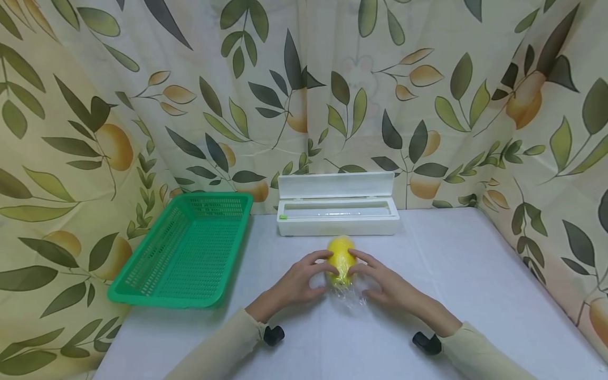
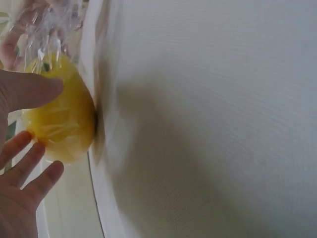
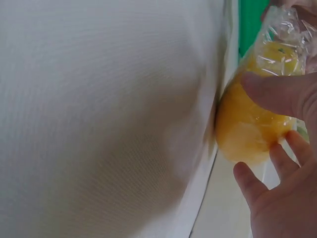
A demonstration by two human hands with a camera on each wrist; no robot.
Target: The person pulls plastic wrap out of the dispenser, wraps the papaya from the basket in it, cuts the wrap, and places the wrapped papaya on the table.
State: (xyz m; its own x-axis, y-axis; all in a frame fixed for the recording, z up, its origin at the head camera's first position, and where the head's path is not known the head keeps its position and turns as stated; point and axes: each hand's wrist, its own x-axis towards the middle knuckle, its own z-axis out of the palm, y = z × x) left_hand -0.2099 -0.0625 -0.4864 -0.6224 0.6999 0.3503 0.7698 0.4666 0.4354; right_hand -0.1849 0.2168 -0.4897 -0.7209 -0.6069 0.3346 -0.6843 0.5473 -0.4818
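Note:
A yellow fruit (image 1: pixel 341 254) wrapped in clear cling film lies on the white cloth in the middle of the table. Loose film (image 1: pixel 350 297) bunches at its near end. My left hand (image 1: pixel 304 277) holds the fruit from the left, its thumb (image 2: pixel 42 89) across the wrapped side and its fingertips at the far part. From the right, my right hand (image 1: pixel 389 285) grips it the same way, with the thumb (image 3: pixel 270 91) on the film. In both wrist views a small green spot shows through the wrap at the bunched end.
Just beyond the fruit stands a white cling film box (image 1: pixel 338 227), its lid raised and a roll inside. A green plastic basket (image 1: pixel 228 287) sits at the left of the table. Leaf-patterned curtains (image 1: pixel 304 105) surround the back and sides.

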